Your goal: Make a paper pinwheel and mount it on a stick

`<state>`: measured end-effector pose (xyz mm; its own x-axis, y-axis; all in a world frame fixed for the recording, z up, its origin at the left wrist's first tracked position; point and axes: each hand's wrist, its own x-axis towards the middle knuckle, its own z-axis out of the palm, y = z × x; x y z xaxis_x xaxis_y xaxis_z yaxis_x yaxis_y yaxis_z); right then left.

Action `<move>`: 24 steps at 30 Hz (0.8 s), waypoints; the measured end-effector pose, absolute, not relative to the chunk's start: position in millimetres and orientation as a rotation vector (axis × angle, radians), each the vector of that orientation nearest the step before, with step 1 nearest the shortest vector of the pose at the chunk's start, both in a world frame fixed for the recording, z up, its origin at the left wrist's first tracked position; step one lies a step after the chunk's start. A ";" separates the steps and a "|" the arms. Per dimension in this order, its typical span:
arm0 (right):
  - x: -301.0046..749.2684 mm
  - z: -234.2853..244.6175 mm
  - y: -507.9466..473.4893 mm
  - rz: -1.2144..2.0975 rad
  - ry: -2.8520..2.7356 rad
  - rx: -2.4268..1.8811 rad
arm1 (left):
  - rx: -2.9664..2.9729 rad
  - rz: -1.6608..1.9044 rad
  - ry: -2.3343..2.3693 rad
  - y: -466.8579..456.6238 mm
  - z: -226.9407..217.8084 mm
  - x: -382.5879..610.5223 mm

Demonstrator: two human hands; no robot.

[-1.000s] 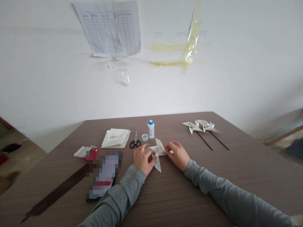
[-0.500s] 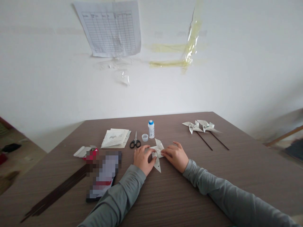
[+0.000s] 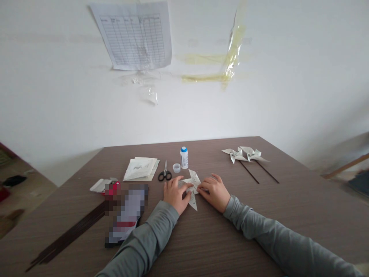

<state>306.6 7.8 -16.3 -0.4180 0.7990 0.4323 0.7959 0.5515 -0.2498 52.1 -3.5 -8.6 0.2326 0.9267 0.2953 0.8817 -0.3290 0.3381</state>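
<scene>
Head view: both hands on a folded-paper pinwheel, mid-table.
Paper pinwheel (image 3: 195,179) lies on the brown wood-grain table (image 3: 207,242), between the person's hands, pointed blades showing above and below. Left hand (image 3: 175,195) half-curled, thumb and forefinger nearly closed, holding the folded paper near its centre. Right hand (image 3: 215,192) has its fingers bunched, tips touching the pinwheel's right side; whether they pinch it cannot be told. Just beyond stand a blue-topped white bottle (image 3: 184,159) and a translucent cap (image 3: 177,168); black-handled scissors (image 3: 165,175) lie left of these, then stacked paper sheets (image 3: 140,169). Far right: two pinwheels on dark sticks (image 3: 236,155), side by side. Near left: an opened red-and-white box (image 3: 100,185) and a bundle of thin dark sticks (image 3: 72,227).
</scene>
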 end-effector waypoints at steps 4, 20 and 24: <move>305.7 -15.6 7.5 0.047 -2.282 -1.317 | 2.393 0.659 1.760 -3.9 -8.5 52.9; 304.6 -11.5 3.9 0.030 -2.320 -1.297 | 2.403 0.616 1.738 -5.2 -5.3 55.0; 303.7 -10.0 2.1 0.010 -2.342 -1.302 | 2.395 0.643 1.761 -5.7 -3.8 55.5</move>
